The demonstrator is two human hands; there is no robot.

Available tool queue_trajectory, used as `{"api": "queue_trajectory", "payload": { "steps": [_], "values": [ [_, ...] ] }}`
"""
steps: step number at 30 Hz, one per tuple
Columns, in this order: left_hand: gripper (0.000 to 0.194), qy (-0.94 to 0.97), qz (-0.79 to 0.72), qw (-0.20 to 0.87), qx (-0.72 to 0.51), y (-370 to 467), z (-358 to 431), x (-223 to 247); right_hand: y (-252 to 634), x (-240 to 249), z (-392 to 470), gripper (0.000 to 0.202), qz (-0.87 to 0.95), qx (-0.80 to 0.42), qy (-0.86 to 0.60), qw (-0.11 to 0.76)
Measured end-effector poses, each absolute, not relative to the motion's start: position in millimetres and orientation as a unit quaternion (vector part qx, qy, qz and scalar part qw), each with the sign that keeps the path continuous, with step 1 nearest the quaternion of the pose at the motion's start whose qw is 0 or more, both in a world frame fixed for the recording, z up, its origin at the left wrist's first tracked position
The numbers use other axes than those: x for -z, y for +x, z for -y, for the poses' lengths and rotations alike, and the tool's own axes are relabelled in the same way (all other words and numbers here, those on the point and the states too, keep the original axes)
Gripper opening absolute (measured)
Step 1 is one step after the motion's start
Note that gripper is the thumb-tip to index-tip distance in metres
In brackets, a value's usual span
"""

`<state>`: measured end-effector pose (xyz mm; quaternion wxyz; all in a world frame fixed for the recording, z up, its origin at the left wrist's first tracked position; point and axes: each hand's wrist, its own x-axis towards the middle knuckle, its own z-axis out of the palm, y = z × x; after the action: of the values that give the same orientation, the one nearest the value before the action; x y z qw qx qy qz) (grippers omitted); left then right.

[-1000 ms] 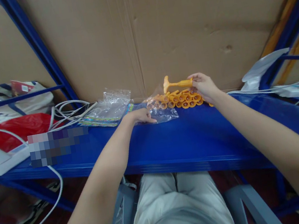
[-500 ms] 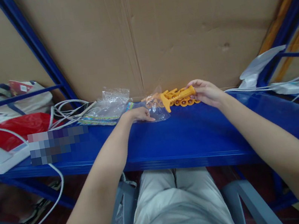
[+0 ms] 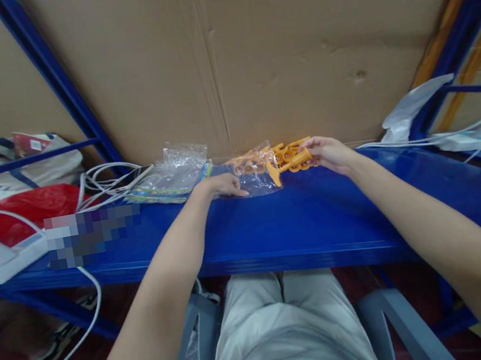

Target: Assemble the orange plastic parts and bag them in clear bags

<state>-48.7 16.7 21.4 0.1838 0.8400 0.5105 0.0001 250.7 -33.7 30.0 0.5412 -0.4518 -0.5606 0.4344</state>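
Observation:
My right hand is closed on the handle end of an orange plastic piece, whose T-shaped end points left and down at the edge of a clear plastic bag. My left hand lies on the left part of that bag, its fingers curled and closed on it. Behind the bag and the held piece, several orange parts with round cups lie against the cardboard. Some of them show through the clear plastic.
Clear packaging with a colourful strip lies left of my left hand. White cables, a red bag and a white power strip are farther left. Cardboard stands behind the blue table. White plastic is at right.
My right hand has moved slightly left and down with the orange piece, and its T-shaped end now tilts lower at the bag's right edge. My left hand has stayed nearly still.

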Motion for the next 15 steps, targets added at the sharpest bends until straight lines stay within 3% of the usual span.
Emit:
{"api": "queue_trajectory", "payload": {
  "steps": [15],
  "values": [
    [0.039,0.836,-0.504,0.215,0.006,-42,-7,-25,225,-20,40,0.028,0.532,-0.472,-0.507,0.487]
  ]
}}
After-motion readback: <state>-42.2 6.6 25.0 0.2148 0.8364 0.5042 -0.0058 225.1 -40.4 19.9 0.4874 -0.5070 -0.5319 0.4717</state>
